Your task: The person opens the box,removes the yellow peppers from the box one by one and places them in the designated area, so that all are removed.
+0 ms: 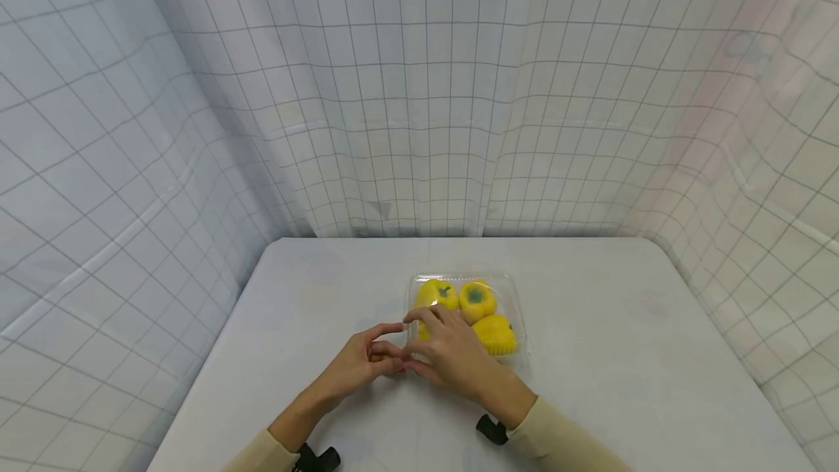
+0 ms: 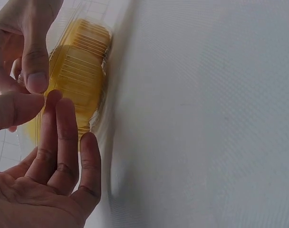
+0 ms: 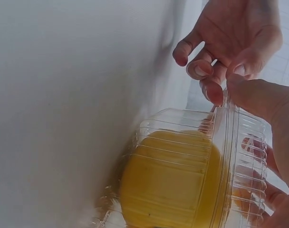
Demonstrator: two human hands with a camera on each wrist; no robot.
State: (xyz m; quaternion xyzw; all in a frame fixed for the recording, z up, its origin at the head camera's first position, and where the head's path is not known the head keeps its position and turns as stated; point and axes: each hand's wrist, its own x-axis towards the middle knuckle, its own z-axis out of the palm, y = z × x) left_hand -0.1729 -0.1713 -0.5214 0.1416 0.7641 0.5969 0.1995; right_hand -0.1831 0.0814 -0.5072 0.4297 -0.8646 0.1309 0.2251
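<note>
Four yellow peppers (image 1: 477,303), clear plastic box (image 1: 508,299) around them, left hand (image 1: 364,360) and right hand (image 1: 454,352) pinching its edge

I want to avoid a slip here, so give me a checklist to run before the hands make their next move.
1. Clear, ribbed plastic box on the white table: ok.
2. Yellow bell peppers inside the box: ok.
3. All contents in full head view: not ok; the right hand covers part.
4. Right thumb against the box's rim: ok.
5. Left hand firmly gripping the corner: cannot tell.
6. Clear lid fully latched: cannot tell.
</note>
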